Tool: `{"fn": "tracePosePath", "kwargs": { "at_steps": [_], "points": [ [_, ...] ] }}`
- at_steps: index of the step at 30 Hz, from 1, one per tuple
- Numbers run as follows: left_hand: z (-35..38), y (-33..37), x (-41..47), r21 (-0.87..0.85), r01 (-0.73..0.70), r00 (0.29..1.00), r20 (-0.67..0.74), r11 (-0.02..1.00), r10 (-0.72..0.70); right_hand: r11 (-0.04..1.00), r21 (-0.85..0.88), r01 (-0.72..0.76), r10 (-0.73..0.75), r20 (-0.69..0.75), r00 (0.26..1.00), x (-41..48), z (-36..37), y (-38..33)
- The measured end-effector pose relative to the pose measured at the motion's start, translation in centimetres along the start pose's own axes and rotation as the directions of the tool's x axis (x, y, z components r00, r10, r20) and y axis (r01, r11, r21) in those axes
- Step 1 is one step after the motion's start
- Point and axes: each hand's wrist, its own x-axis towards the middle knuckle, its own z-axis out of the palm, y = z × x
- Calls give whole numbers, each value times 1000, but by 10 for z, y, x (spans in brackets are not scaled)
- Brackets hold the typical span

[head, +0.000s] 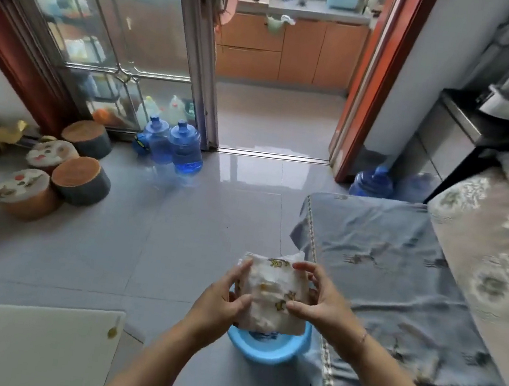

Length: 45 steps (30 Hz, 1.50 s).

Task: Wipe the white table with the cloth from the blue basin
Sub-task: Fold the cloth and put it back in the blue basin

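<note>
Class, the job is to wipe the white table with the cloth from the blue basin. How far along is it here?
Done: the cloth is out of the blue basin and held above it. In hand: the left hand and right hand grip its two sides. Left: the cloth is not yet on the white table at lower left, so all the wiping remains.

One wide-angle camera, worn on the head, looks forward and steeply down: the left hand (pixel 223 299) and right hand (pixel 319 305) sit close at lower centre, the tiled floor (pixel 177 231) stretches ahead to a kitchen doorway (pixel 275 121) well beyond, where detail appears softened, possibly by lens blur.
</note>
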Motion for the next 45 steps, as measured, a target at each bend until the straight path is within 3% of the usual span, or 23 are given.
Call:
{"fn": "tracePosePath", "kwargs": {
  "at_steps": [5,13,23,27,34,37,41,45],
  "points": [
    [32,-76,30,152,104,993,34,983,-110,976,-193,-102,95,-48,994,10,-12,81],
    [95,-254,107,439,206,975,-13,874,-224,850,-485,-206,178,-103,979,75,-30,268],
    [154,-455,162,652,241,966,-90,719,-243,740,-593,-316,273,-165,948,133,-15,483],
    [167,-501,173,704,228,965,-72,672,-253,701,-632,-331,274,-190,943,142,-11,534],
    [171,-531,190,847,166,971,-53,504,-232,611,-738,-286,200,-205,958,154,-13,568],
    [170,-532,189,927,148,985,-109,345,-131,515,-796,-317,191,-254,948,153,-11,573],
    [166,-530,194,941,21,990,-66,337,122,458,-849,-264,155,-216,964,154,-12,577],
    [162,-535,197,950,-73,978,9,302,208,391,-895,-213,126,-177,976,156,-14,577]
  ]
}}
